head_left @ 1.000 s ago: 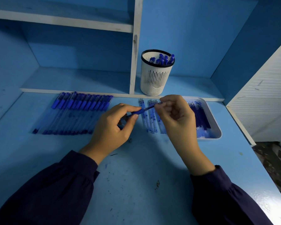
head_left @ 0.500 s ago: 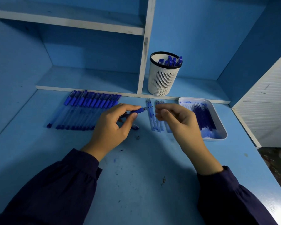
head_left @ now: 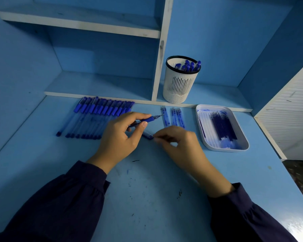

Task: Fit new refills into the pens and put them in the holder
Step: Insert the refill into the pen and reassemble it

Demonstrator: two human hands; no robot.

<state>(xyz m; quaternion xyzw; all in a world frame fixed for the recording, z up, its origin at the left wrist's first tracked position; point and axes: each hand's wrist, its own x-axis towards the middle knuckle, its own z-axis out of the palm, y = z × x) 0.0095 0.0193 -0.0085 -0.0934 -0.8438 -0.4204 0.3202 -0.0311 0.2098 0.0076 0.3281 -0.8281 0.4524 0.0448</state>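
My left hand (head_left: pixel 119 137) grips a blue pen (head_left: pixel 150 118) with no cap; its metal tip points up and to the right. Just below it a blue pen cap (head_left: pixel 147 135) lies on the desk. My right hand (head_left: pixel 180 145) is lowered beside the cap, and its thumb and forefinger pinch the cap's right end. A row of several capped blue pens (head_left: pixel 98 117) lies to the left. Several loose refills (head_left: pixel 173 116) lie behind my right hand. The white slotted holder (head_left: pixel 180 84) stands on the low shelf with several blue pens in it.
A white tray (head_left: pixel 222 149) with dark blue refills sits at the right of the desk. A white shelf divider (head_left: pixel 157 70) rises just left of the holder. A white louvred panel (head_left: pixel 287 110) borders the desk on the right. The desk edge drops off at the right front.
My right hand let go of the pen's tip end and dropped towards me onto the cap on the desk. The left hand kept the pen, almost still.
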